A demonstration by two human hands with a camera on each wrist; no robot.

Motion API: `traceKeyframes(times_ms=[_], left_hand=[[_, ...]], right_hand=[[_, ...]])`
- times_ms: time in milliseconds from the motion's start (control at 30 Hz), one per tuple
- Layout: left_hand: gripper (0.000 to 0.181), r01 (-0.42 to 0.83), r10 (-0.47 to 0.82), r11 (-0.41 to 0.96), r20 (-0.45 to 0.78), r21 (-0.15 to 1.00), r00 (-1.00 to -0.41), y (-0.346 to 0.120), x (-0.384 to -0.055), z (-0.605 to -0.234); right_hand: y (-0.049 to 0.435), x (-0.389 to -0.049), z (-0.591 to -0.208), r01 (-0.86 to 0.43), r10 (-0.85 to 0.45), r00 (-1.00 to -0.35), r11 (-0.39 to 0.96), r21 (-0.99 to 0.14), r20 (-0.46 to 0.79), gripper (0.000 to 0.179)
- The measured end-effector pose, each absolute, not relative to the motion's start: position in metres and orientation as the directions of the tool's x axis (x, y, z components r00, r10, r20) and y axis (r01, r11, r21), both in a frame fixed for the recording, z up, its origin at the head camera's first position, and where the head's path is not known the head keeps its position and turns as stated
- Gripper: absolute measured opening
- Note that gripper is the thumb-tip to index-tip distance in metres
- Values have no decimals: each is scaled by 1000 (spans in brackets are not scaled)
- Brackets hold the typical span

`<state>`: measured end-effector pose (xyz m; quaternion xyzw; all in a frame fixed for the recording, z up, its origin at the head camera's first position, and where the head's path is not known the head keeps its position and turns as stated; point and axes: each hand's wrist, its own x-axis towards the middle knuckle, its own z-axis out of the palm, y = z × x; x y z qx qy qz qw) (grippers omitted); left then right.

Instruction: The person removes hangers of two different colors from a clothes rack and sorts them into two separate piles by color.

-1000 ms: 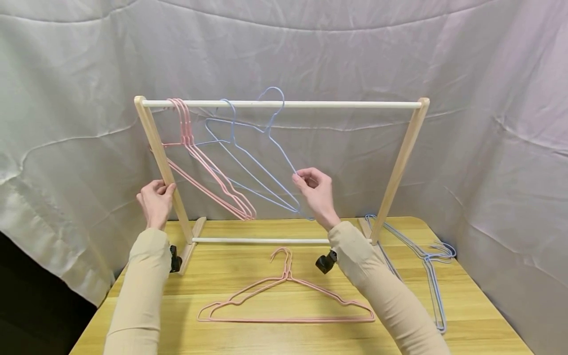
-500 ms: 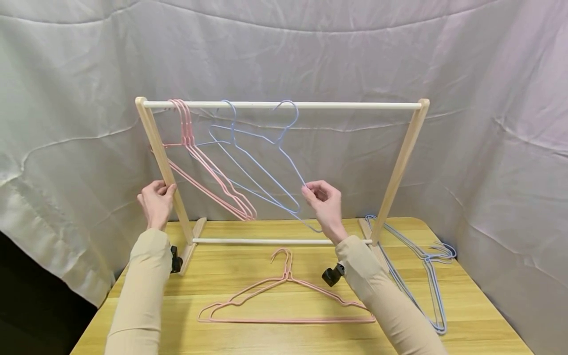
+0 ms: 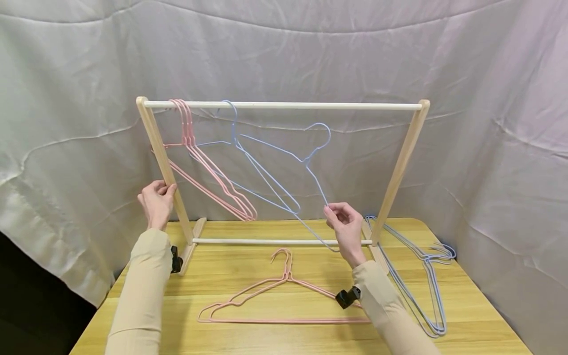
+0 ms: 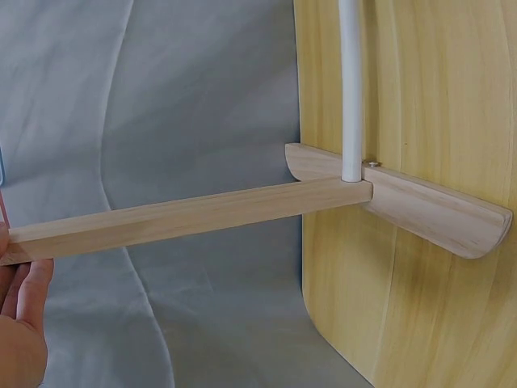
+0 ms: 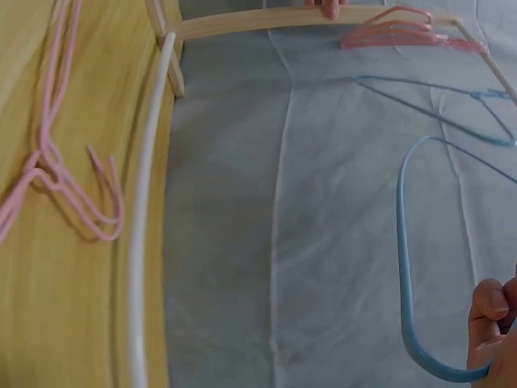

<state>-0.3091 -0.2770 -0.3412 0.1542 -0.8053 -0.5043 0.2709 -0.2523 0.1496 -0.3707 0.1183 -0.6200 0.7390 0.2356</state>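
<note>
My left hand (image 3: 157, 199) holds the left wooden post (image 3: 156, 140) of a small clothes rack. In the left wrist view its fingers wrap that post (image 4: 178, 220) near the image edge. My right hand (image 3: 347, 229) pinches the sloping arm of a blue clothes hanger (image 3: 306, 161). This hanger is tilted, with its hook below the rack's white top rod (image 3: 359, 106) and apart from it. Its rounded end (image 5: 401, 242) shows in the right wrist view. Another blue hanger (image 3: 233, 123) and several pink hangers (image 3: 188, 140) hang from the rod's left part.
Pink hangers (image 3: 288, 320) lie on the wooden table (image 3: 248, 340) in front of the rack. Several blue hangers (image 3: 428, 257) lie at the right, partly behind the right post (image 3: 399, 167). A lower white bar (image 3: 266, 241) joins the rack's feet. Grey cloth (image 3: 284, 54) hangs behind.
The right hand has moved right and down with the blue hanger. Its hook has dropped from the rod's height to below the rod. The left hand stays on the post.
</note>
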Motion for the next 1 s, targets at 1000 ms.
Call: traceKeyframes(times_ms=[1000], left_hand=[[40, 43, -515, 444, 294, 895, -805, -277, -309, -343]], right_hand=[[239, -226, -443, -634, 347, -770, -517, -575, 536, 24]])
